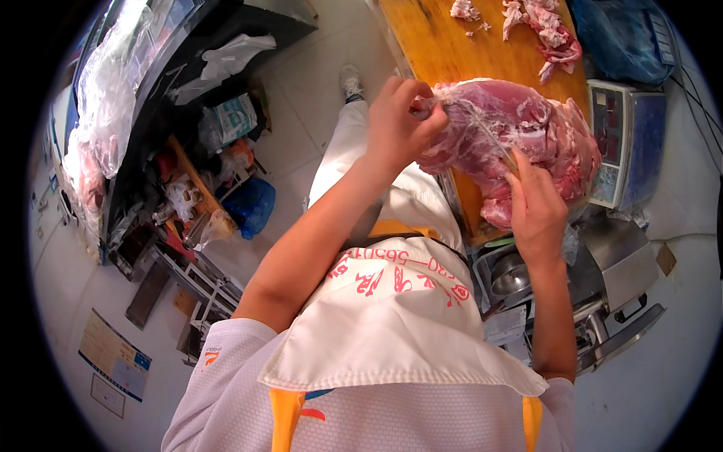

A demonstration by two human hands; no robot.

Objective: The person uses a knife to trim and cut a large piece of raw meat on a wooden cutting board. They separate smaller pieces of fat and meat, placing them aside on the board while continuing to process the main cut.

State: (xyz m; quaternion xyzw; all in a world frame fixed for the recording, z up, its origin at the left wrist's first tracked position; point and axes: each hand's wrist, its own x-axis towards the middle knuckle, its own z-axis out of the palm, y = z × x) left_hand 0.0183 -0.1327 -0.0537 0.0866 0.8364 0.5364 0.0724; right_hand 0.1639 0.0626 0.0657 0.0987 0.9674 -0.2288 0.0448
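Observation:
A large cut of raw meat [520,113], pink-red with white fat and membrane, lies on the wooden cutting board [422,34], its left end reaching the board's near-left edge. My left hand [403,120] is closed in a pinch at that end, on the meat's edge. My right hand [536,200] grips a slim knife [491,137] by its handle, mostly covered by my fingers. The thin blade points up and left across the meat's surface, toward my left hand. How deep its edge sits in the meat I cannot tell.
Meat scraps [550,34] lie at the board's far end. A weighing scale [625,143] stands right of the board, with a blue plastic bag [621,38] behind it. A metal bowl [510,275] and steel equipment are below right. Cluttered shelves [203,181] stand left.

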